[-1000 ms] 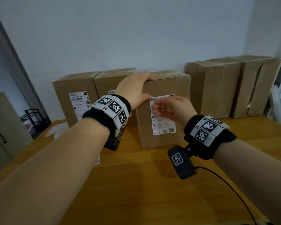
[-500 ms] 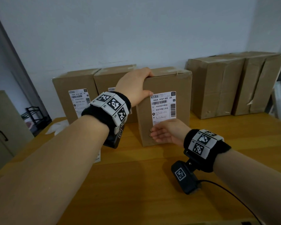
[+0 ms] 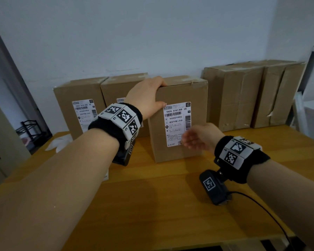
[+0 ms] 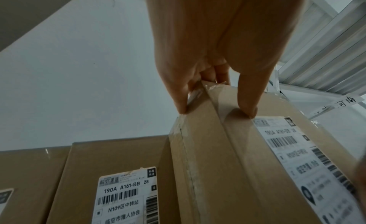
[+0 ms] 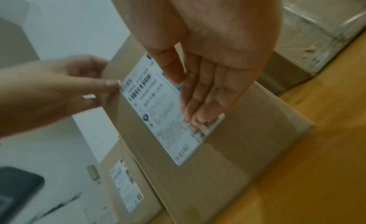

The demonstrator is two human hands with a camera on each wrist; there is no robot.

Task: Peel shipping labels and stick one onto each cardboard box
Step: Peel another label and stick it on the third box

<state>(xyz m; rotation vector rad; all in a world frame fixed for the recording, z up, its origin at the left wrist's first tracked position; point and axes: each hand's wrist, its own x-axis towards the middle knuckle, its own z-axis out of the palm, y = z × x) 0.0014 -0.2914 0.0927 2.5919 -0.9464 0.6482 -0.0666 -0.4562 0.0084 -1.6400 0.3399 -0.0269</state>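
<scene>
A cardboard box (image 3: pixel 198 98) stands upright on the wooden table (image 3: pixel 152 205) with a white shipping label (image 3: pixel 176 122) stuck on its front. My left hand (image 3: pixel 149 98) grips the box's top left corner (image 4: pixel 206 102), fingers over the top and thumb on the front by the label's corner. My right hand (image 3: pixel 198 138), fingers straight and together, lies flat against the lower right part of the label (image 5: pixel 168 117). Two more boxes (image 3: pixel 80 95) (image 3: pixel 121 87) stand to the left, each with a label (image 3: pixel 83 113) (image 4: pixel 126 194).
Two larger unlabelled boxes (image 3: pixel 234 95) (image 3: pixel 281 91) stand against the wall at the right. White backing paper (image 3: pixel 60 144) lies on the table at the far left. A cable (image 3: pixel 261 211) runs from the right wrist camera toward the table's near edge.
My right hand slid from the top of the label down its face and then across to its lower right edge. The left hand kept its hold on the box corner.
</scene>
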